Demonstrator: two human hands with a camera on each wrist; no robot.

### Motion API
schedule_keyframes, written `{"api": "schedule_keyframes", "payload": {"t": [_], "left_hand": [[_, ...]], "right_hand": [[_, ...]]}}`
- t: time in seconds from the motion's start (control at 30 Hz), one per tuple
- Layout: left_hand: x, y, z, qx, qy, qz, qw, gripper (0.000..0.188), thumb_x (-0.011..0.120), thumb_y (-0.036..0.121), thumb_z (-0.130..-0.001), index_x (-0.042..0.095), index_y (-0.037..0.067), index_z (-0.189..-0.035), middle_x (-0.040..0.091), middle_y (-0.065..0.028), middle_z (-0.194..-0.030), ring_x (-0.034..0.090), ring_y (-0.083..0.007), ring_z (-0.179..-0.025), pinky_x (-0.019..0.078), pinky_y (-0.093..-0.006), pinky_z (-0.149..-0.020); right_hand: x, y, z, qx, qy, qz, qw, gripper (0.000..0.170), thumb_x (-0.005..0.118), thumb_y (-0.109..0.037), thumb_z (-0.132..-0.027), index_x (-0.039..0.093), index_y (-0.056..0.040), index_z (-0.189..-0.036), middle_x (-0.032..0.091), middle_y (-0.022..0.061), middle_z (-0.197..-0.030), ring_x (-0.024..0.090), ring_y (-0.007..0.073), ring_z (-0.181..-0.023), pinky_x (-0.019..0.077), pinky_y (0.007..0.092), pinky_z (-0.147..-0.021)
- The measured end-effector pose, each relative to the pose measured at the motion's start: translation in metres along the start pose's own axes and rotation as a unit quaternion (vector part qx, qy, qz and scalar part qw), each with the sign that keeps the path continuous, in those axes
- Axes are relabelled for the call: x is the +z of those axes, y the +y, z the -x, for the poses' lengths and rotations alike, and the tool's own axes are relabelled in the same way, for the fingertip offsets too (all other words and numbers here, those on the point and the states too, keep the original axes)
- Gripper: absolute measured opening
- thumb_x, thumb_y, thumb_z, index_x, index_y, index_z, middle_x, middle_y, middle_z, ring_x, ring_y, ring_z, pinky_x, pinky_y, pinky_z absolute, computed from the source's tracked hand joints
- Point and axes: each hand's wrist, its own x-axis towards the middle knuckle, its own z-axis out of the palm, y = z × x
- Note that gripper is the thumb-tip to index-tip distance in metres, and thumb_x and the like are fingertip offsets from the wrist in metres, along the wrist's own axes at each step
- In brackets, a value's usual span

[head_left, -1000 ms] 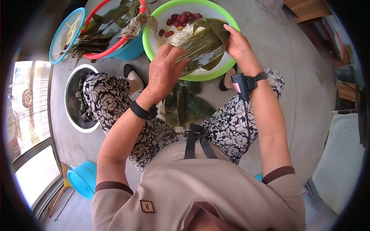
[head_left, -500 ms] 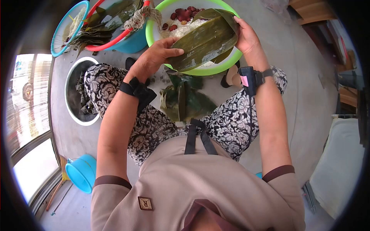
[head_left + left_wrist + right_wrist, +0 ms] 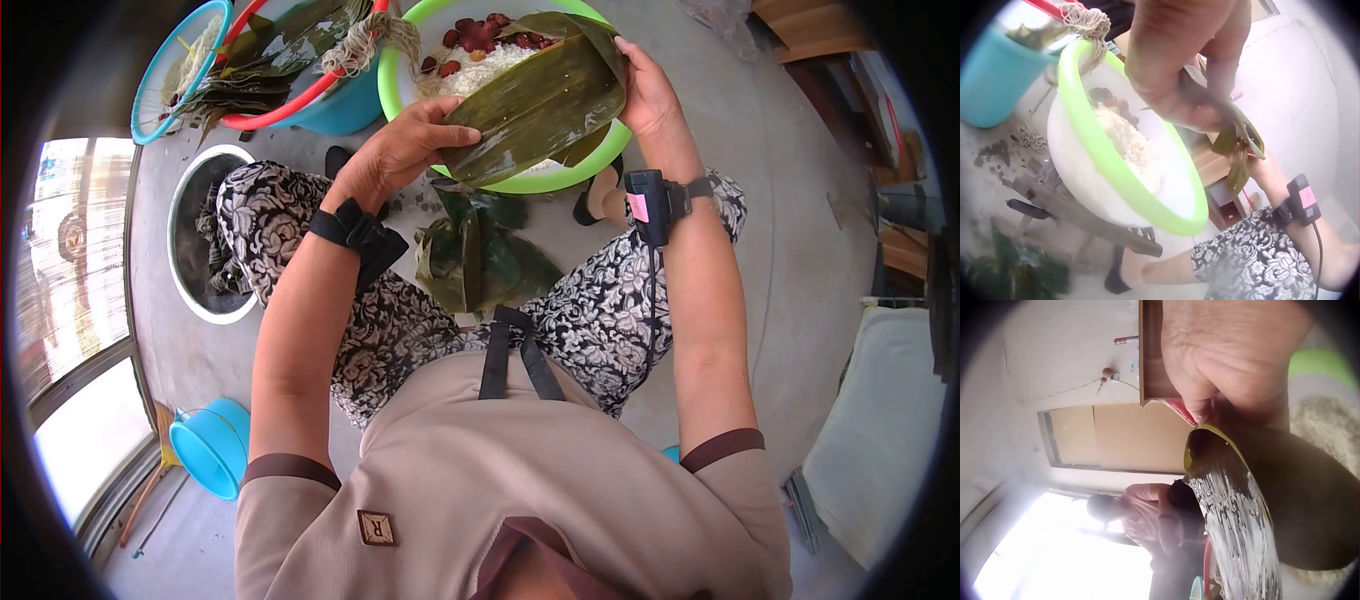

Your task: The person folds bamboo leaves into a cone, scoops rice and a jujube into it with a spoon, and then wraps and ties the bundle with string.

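Note:
Broad green leaves (image 3: 540,100), wet and overlapping, are stretched between both hands above the green-rimmed basin (image 3: 398,75). My left hand (image 3: 405,145) pinches their left end, thumb on top. At the far right end my right hand (image 3: 652,95) grips them; in the right wrist view the leaf (image 3: 1235,519) bends into a curve below the fingers. White rice (image 3: 485,75) and dark red dates (image 3: 480,35) lie in the basin, partly hidden by the leaves. The left wrist view shows the leaf ends (image 3: 1238,140) edge-on beneath the left fingers.
A red-rimmed blue tub (image 3: 340,110) holds more leaves, with a bundle of string (image 3: 365,50) on its rim. Beside it is a blue-rimmed basket (image 3: 145,125). Green leaves (image 3: 480,255) lie between the knees. A white-rimmed basin (image 3: 180,270) stands left; another person (image 3: 1150,519) is in the background.
My left hand has come down from above the leaves and now pinches their left end. The leaves have spread out flatter and shifted slightly right, along with the right hand.

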Motion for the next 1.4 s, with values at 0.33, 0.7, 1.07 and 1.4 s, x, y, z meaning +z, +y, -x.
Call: {"api": "schedule_keyframes", "payload": {"t": [0.33, 0.7, 1.07, 1.4], "left_hand": [[0.009, -0.011, -0.005, 0.183, 0.078, -0.342, 0.918, 0.058, 0.076, 0.025, -0.082, 0.053, -0.004, -0.126, 0.062, -0.0119, -0.116, 0.061, -0.0221, -0.102, 0.0482, -0.0345, -0.09], [0.057, -0.024, -0.035, 0.386, 0.178, -0.494, 0.758, 0.073, 0.071, 0.017, -0.08, 0.037, 0.003, -0.143, 0.044, -0.0229, -0.139, 0.044, -0.0399, -0.127, 0.0393, -0.0419, -0.105], [0.039, 0.0, -0.023, 0.14, 0.073, 0.173, 0.972, 0.04, 0.046, 0.001, -0.092, 0.043, 0.003, -0.133, 0.058, -0.0108, -0.122, 0.058, -0.0222, -0.112, 0.0458, -0.0365, -0.1], [0.027, -0.014, -0.039, 0.093, -0.027, 0.247, 0.964, 0.038, 0.05, 0.005, -0.093, 0.047, 0.001, -0.13, 0.058, -0.0108, -0.123, 0.056, -0.0229, -0.116, 0.0449, -0.0389, -0.102]], "right_hand": [[0.009, 0.002, 0.0, -0.003, 0.016, 0.0, 1.0, 0.036, 0.053, -0.022, -0.096, 0.054, -0.0007, -0.125, 0.062, 0.0116, -0.121, 0.059, 0.0258, -0.11, 0.0461, 0.0393, -0.097], [0.062, 0.0, 0.008, -0.047, -0.067, 0.03, 0.996, 0.044, 0.055, -0.038, -0.098, 0.056, -0.0042, -0.125, 0.061, 0.0087, -0.125, 0.056, 0.021, -0.115, 0.0434, 0.0375, -0.101], [0.035, -0.011, 0.003, -0.105, -0.07, 0.147, 0.981, 0.028, 0.061, -0.008, -0.089, 0.059, -0.0044, -0.117, 0.061, 0.0065, -0.111, 0.058, 0.018, -0.105, 0.0488, 0.0351, -0.089], [0.071, 0.012, 0.018, -0.064, -0.202, 0.092, 0.973, 0.038, 0.062, -0.011, -0.091, 0.053, -0.0007, -0.127, 0.061, 0.0101, -0.119, 0.06, 0.0182, -0.108, 0.0489, 0.0319, -0.096]]}}
